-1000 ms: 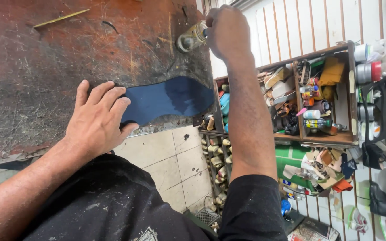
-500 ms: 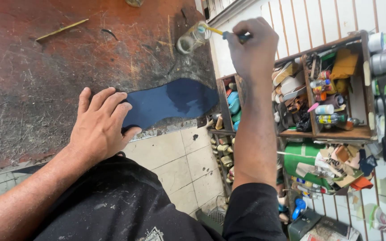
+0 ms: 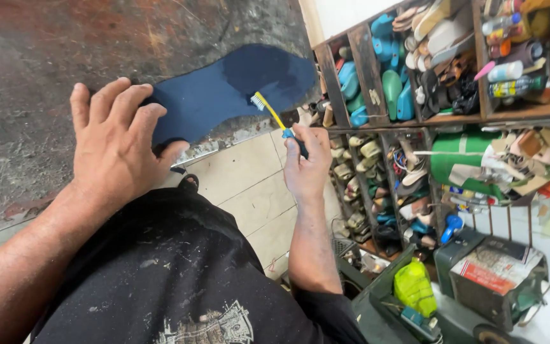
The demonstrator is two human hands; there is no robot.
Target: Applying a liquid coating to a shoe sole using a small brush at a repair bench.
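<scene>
Head view: you've got a flat dark-blue insole [image 3: 224, 95] lying on the stained, scuffed worktop [image 3: 39, 108], its toe poking past the edge at 2 o'clock. Your left hand [image 3: 112, 143] presses it flat, fingers spread. Your right hand [image 3: 307, 162] pinches a yellow toothbrush [image 3: 270, 111], bristles touching the insole.

One dark blue insole [image 3: 224, 95] is lying on one worn workbench [image 3: 33, 127]. One yellow toothbrush [image 3: 270, 111] is touching it. Two hands are showing: left hand [image 3: 116, 146], right hand [image 3: 307, 165]. One wooden shelf unit [image 3: 428, 114] is standing beside.
</scene>
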